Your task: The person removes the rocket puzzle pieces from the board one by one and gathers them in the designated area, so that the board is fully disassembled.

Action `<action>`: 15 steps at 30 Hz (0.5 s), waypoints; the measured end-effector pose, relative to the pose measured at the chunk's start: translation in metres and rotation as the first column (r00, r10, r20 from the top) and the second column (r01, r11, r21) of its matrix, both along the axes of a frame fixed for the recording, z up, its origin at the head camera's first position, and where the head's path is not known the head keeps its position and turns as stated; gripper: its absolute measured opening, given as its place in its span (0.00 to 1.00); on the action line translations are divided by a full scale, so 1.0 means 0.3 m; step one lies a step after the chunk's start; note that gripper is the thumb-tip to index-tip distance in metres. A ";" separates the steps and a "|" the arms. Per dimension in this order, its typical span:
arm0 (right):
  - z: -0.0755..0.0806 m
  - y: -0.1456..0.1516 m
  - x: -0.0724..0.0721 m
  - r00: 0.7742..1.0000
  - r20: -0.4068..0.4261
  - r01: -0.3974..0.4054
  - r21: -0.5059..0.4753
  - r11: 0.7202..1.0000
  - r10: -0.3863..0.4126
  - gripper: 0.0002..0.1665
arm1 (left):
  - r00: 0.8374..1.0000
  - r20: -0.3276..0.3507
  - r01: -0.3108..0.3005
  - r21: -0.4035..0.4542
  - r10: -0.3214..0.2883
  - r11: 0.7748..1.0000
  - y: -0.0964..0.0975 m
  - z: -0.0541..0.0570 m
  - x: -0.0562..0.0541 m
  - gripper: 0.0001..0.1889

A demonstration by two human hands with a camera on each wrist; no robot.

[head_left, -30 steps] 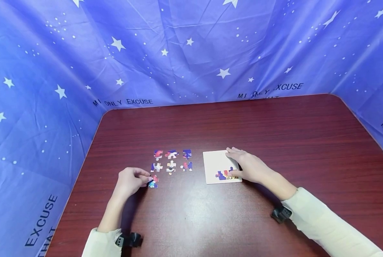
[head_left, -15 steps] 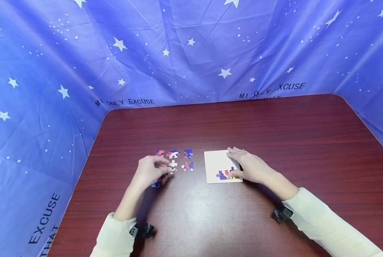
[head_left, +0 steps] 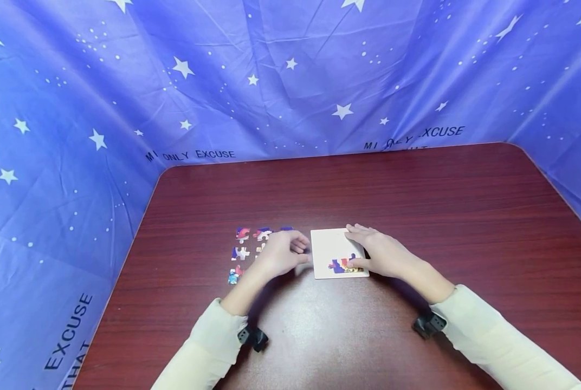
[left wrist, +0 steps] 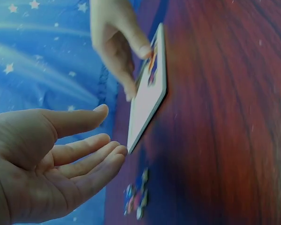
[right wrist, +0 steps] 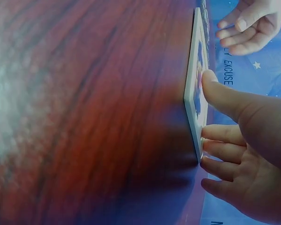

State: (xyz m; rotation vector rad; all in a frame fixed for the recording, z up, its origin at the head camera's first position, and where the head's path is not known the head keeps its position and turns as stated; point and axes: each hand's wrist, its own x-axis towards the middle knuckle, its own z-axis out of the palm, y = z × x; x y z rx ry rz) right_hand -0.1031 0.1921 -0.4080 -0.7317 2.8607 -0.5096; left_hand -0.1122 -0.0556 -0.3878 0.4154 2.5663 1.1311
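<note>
My left hand (head_left: pixel 279 254) hovers between the loose jigsaw pieces and the left edge of a white square puzzle board (head_left: pixel 325 246). In the left wrist view its fingers (left wrist: pixel 91 164) are extended and apart from the thumb, with nothing between them. My right hand (head_left: pixel 387 255) rests on the board's right side, thumb over the picture and the other fingers nearly straight along the far right part. Joined purple, red and yellow pieces (head_left: pixel 338 266) lie in the board's near right area, partly under the right thumb. The board's remaining surface shows white.
Loose jigsaw pieces lie in rows left of the board, among them a red one (head_left: pixel 242 234), a white and purple one (head_left: pixel 240 253) and a blue one (head_left: pixel 233 275). My left hand hides several others. A starry blue curtain (head_left: pixel 290 97) hangs behind the brown table (head_left: pixel 417 200).
My left hand has moved right from the lower left piece, across the loose rows, to the board's left edge. My right hand has stayed on the board.
</note>
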 end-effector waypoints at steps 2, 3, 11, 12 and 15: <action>0.002 0.002 -0.002 1.000 0.006 -0.003 -0.002 1.000 0.003 0.40 | 0.999 0.013 0.030 0.004 -0.030 1.000 0.025 -0.005 -0.002 0.14; 0.002 0.004 -0.002 1.000 0.009 -0.006 -0.002 1.000 0.006 0.40 | 0.999 0.016 0.045 0.006 -0.045 0.999 0.036 -0.008 -0.002 0.14; 0.011 0.013 -0.008 0.999 0.016 -0.047 -0.010 0.999 0.047 0.39 | 0.993 0.031 0.115 -0.014 -0.115 0.993 0.096 -0.027 -0.003 0.17; 0.012 0.013 -0.009 0.999 0.017 -0.051 -0.014 0.999 0.051 0.39 | 0.992 0.030 0.120 -0.019 -0.120 0.993 0.101 -0.028 -0.003 0.18; 0.013 0.014 -0.013 0.998 0.023 -0.058 -0.017 0.998 0.058 0.40 | 0.990 0.031 0.139 -0.030 -0.138 0.990 0.114 -0.031 -0.003 0.19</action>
